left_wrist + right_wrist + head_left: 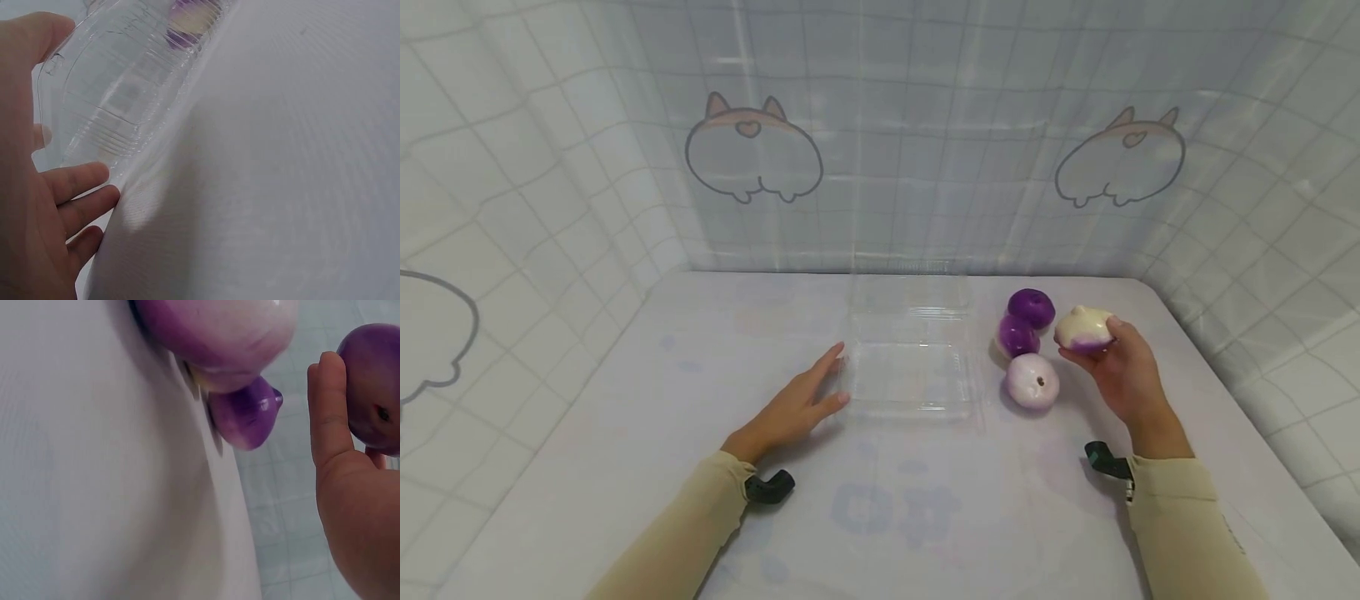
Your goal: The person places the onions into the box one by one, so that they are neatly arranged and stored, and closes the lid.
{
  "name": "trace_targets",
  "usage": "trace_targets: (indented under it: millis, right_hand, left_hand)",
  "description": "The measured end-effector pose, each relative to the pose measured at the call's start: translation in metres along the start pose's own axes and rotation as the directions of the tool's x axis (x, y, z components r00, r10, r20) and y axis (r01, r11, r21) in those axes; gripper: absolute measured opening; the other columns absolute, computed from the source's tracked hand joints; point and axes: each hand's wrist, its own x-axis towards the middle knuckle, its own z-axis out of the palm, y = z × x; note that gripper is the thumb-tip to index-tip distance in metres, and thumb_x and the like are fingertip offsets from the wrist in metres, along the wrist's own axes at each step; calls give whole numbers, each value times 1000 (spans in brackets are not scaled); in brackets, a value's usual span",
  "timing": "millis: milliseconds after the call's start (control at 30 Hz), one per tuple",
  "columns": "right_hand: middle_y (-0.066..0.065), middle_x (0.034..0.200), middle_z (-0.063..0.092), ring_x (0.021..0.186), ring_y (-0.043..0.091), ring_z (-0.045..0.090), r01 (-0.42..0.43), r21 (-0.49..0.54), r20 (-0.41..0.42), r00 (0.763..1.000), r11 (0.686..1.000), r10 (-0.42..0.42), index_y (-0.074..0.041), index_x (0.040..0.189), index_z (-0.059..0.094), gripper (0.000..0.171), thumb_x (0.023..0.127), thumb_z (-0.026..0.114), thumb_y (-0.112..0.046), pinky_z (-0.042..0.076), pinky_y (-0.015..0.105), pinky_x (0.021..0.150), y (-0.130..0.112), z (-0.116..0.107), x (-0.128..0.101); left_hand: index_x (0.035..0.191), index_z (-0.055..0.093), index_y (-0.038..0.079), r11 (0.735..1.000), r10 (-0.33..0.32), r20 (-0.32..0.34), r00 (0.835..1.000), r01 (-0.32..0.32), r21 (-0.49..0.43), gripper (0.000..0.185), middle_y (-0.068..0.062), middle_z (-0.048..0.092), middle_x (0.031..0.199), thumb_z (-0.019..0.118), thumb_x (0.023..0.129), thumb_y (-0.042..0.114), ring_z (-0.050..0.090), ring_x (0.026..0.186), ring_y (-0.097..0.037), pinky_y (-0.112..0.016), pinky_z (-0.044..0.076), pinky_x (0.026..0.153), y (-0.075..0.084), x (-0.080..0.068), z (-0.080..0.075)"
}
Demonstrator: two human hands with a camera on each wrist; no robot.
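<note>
A clear plastic clamshell box (910,367) lies open in the middle of the white table (625,433). My left hand (831,379) lies flat beside it, its straight fingers touching the box's left edge; the left wrist view shows those fingers (81,187) against the box wall (125,81). My right hand (1093,346) is raised to the right of the box and grips a cream and purple toy vegetable (1084,329), whose purple side (375,387) shows past a finger. On the table lie a dark purple one (1031,307), a purple one (1017,335) and a pale lilac one (1032,382).
A tiled curtain with cartoon prints (752,150) walls the table in at the back and on both sides. In the right wrist view the pale lilac vegetable (219,337) and a purple one (247,415) lie close to the hand (350,487).
</note>
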Motion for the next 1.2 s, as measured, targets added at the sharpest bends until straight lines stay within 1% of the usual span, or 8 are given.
trace_targets:
  millis: [200,267,367,433,567,800,967,1200]
  right_hand:
    - [12,129,55,113,28,64,-1,-39,24,1000,999,2,-3,134,49,35,110,28,-19,52,40,95,1,13,3]
    - [11,127,55,112,27,63,9,-25,25,1000,1000,-8,-3,131,50,33,110,30,-17,53,41,93,2,19,4]
    - [10,124,55,111,24,62,6,-13,29,1000,1000,-6,-4,128,50,28,109,34,-16,54,41,91,3,26,4]
    - [9,124,54,110,22,62,-9,-33,27,1000,999,10,-5,128,50,27,109,36,-17,55,40,91,3,29,4]
    - [8,126,52,111,18,61,-42,-126,30,999,991,46,-6,131,49,30,109,37,-22,54,35,92,5,31,2]
    - [8,125,53,111,17,61,-67,-166,13,997,984,70,-3,130,41,29,109,41,-23,54,36,92,8,36,1]
    - [7,126,52,112,15,62,-70,-198,-4,997,978,71,-4,129,42,28,108,46,-22,54,32,92,10,43,-1]
    - [5,121,57,107,16,63,-43,-157,0,999,987,43,-6,122,51,18,106,47,-13,54,31,91,13,51,-1]
  left_hand:
    - [162,13,31,1000,15,-3,1000,-15,7,76,-3,30,162,56,101,45,27,148,-20,-53,20,118,0,-1,0]
    - [162,14,33,1000,24,-2,1000,-24,14,74,0,27,163,56,101,45,26,148,-18,-50,19,119,0,-1,0]
    - [162,15,33,999,39,-5,999,-38,25,73,3,24,164,56,102,44,25,148,-16,-48,18,120,0,-1,0]
    - [162,15,32,999,41,-7,999,-41,33,73,3,24,163,56,102,44,25,148,-16,-47,19,120,0,-1,0]
    - [162,15,31,998,45,-11,999,-44,45,74,0,25,163,55,102,46,26,148,-18,-49,19,119,0,-1,1]
    - [162,14,31,998,45,-5,999,-45,45,74,0,26,163,53,101,51,25,149,-18,-48,19,119,-1,-1,2]
    - [162,15,30,998,46,-6,999,-46,44,75,-2,27,163,54,101,50,25,149,-20,-50,19,119,-1,-1,2]
    - [162,15,31,998,56,-7,998,-55,43,74,-1,27,163,55,102,47,27,148,-18,-48,19,119,-2,-1,2]
